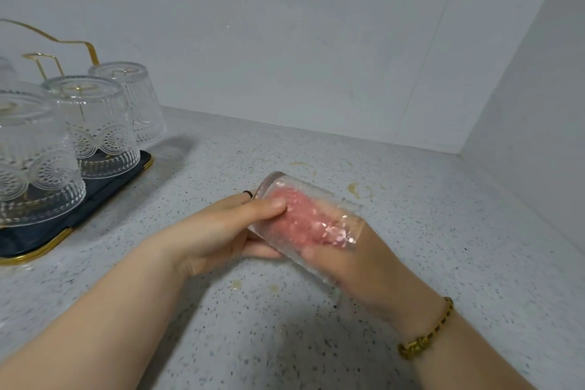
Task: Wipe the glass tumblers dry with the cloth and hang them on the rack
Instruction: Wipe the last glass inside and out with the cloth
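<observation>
Near desk: I am looking down at both forearms coming in from the bottom edge, with bare speckled desk (259,342) showing between them.
Right wrist: a gold bracelet (424,339) is sitting on it.
Right hand: the right hand (376,272) is reaching into the open mouth of the tumbler (319,250). Its fingers are blurring behind the patterned glass, so I cannot tell whether they are curling round the cloth or pressing it flat.
Left hand: the left hand (221,231) is gripping the tumbler near its base, thumb on top and fingers wrapping underneath.
Tumbler: it is lying on its side between the two hands, base pointing away and to the left, mouth towards the right wrist. I cannot tell whether it is touching the desk.
Cloth: the pink cloth (300,218) is bunching inside the glass.
Open room: bare desk is stretching to the right and beyond the hands, with a few yellowish stains (354,190) just past the tumbler.
Rack: the gold wire rack (79,44) is standing well to the left on a dark tray (104,187) with a gold rim. Three upside-down tumblers (95,117) are hanging on it, and one wire loop at the back is standing bare.
Far edges: the back wall (285,41) and the right-hand wall (538,104) are closing the desk in at a corner.
</observation>
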Demonstrator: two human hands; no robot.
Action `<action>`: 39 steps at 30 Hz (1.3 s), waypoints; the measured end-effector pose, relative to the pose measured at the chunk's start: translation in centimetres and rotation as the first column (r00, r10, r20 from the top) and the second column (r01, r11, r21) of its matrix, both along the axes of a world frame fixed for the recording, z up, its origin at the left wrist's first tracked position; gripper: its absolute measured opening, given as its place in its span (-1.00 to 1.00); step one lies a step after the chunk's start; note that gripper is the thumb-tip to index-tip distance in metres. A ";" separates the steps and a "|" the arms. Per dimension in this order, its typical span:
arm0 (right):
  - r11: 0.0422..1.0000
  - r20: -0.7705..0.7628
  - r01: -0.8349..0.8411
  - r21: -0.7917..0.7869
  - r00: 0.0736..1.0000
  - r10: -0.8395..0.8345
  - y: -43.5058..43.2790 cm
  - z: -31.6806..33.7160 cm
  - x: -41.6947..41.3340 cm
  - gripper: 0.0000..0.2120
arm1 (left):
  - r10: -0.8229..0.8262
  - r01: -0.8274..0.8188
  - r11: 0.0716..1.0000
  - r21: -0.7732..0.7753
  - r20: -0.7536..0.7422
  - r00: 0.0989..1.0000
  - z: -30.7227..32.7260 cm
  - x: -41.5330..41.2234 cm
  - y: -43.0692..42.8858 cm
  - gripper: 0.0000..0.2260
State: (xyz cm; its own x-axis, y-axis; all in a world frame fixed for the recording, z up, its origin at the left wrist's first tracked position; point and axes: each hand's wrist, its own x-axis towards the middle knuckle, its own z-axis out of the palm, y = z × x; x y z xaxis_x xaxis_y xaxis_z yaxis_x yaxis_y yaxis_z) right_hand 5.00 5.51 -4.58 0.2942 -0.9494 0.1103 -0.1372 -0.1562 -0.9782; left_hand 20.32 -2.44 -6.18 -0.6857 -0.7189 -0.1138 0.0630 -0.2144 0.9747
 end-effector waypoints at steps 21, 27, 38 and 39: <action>0.806 -0.002 0.557 -0.201 0.822 -0.569 -1.2 -0.3 -0.9 -0.88 | 0.413 -0.403 0.911 0.086 -0.195 0.890 0.8 0.0 -0.4 -0.71; 0.824 0.463 0.420 0.381 0.684 -0.563 -1.7 -1.1 -0.4 -0.91 | 0.465 -0.455 0.882 0.122 -0.382 0.798 0.5 -0.1 -0.7 -0.74; 0.889 0.525 0.440 0.130 0.730 -0.438 -1.1 -0.2 -0.8 -0.83 | 0.281 -0.280 0.960 0.016 -0.078 0.957 -1.0 -1.5 0.0 -0.57; 0.887 0.504 0.448 0.110 0.745 -0.438 -1.1 -0.1 -0.8 -0.82 | 0.250 -0.248 0.968 0.043 -0.065 0.966 -1.2 -1.6 0.1 -0.63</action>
State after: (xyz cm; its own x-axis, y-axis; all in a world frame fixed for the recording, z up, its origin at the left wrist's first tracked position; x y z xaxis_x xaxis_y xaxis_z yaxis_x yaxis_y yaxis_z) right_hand 4.17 4.44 -4.71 -0.2605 -0.9555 0.1387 0.3123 -0.2193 -0.9243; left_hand 18.72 -2.31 -7.36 -0.4926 -0.8646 -0.0991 0.1861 -0.2160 0.9585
